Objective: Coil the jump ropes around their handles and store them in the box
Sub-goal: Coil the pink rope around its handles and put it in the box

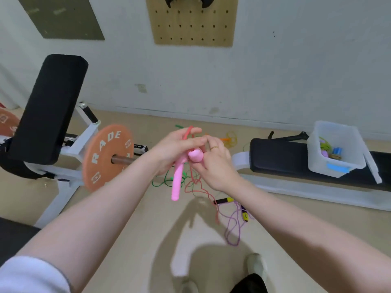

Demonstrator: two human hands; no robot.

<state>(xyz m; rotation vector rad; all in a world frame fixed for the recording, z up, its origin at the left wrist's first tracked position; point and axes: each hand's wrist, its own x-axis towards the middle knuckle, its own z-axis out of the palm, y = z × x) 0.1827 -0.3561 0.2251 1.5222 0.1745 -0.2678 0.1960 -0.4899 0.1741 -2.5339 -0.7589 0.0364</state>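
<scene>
So we've got both pink handles up in front of us. The longer-looking pink handle (177, 182) hangs nearly straight down, long axis vertical with a slight lean, its rounded free end pointing at the floor below the fingers. It's smooth, matte, stick-shaped. The left hand (175, 148) curls around its upper part, and a loop of red cord (187, 132) arches over the left fingers (193, 130) at the top. The second pink handle (195, 156) points its blunt round end toward us, and the right hand (213, 157) pinches it, fingers curled; there's a gold ring on one.

The rest of the red cord dangles below the fingers in thin wavy loops down to the floor, near a purple rope (233, 225) with black-and-yellow handles. Green rope (167, 180) lies behind the hands. Off to the right of the fingers, the translucent plastic box (336, 151) sits on the black padded bench surface (277, 157), with bundled ropes already inside.
</scene>
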